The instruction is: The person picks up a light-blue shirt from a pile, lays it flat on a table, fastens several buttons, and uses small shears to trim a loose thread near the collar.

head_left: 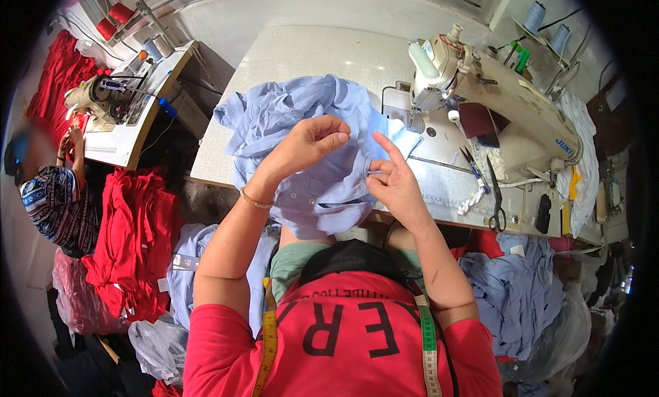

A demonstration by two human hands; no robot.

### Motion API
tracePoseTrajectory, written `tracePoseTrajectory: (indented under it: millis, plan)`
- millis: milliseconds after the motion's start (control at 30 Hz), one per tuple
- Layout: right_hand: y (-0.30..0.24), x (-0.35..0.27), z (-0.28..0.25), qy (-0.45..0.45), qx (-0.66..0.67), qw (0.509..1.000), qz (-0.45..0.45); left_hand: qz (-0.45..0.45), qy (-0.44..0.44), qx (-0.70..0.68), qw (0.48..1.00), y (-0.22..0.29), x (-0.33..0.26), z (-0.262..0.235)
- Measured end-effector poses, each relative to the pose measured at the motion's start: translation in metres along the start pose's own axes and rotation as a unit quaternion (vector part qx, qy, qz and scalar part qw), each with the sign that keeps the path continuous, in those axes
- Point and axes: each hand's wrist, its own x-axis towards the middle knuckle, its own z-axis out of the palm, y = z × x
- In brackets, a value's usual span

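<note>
Your left hand (pixel 312 142) is curling closed, fingertips pinched together over the light blue garment (pixel 302 133), and it looks to be drawing something thin upward, though no thread is showing clearly enough to be sure. Your right hand (pixel 392 181) is resting against the same cloth, thumb and lower fingers pinching a small fold while the index finger is pointing up and away. The garment is lying bunched on the white table (pixel 309 54), just in front of the sewing machine (pixel 494 98), with its lower edge hanging over the table's near side toward you.

Judging from this, the main risk is pulling too hard with the left hand: if a thread is being drawn, a sharp tug could pucker the fabric or tear a seam, because the right hand is only holding a small pinch. The draped edge is also weighing the cloth toward your lap, so the bundle could slide off the table if either grip loosens.

The black scissors (pixel 495 194) are lying on the machine's bed, on the near side of the machine; a loose fold dragged that way could snag on them or sweep them off the edge. The yellow and green tape measure (pixel 427 335) is hanging round your neck, well clear of the machine. Far from the machine, a person (pixel 58 198) is working beside red cloth (pixel 134 239).
</note>
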Motion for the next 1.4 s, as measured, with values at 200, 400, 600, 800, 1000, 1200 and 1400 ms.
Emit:
tracePoseTrajectory:
  millis: [200,400,600,800,1000,1200,1400]
  plan:
    - [-0.007,-0.003,0.002,0.012,-0.054,0.998,0.009,0.065,-0.037,0.046,0.996,0.015,0.011,0.006]
    - [-0.001,-0.005,-0.001,0.032,-0.077,0.997,0.006,0.026,-0.228,-0.025,0.973,0.015,0.044,0.025]
    - [0.004,0.0,-0.013,-0.007,0.047,0.999,-0.006,0.104,-0.171,0.372,0.907,0.027,0.046,0.004]
    - [0.009,0.03,0.039,-0.008,0.256,0.967,0.003,0.193,-0.072,0.387,0.899,0.037,0.042,-0.037]
    - [-0.018,0.127,0.049,-0.032,0.403,0.914,0.04,0.104,0.081,0.391,0.911,0.085,0.044,-0.097]
    - [-0.139,0.152,0.043,-0.031,0.044,0.938,-0.341,0.353,0.21,0.706,0.576,0.166,-0.01,-0.134]
    - [-0.057,0.068,0.012,0.017,-0.182,0.96,-0.214,0.173,0.152,0.729,0.645,0.063,-0.068,-0.085]
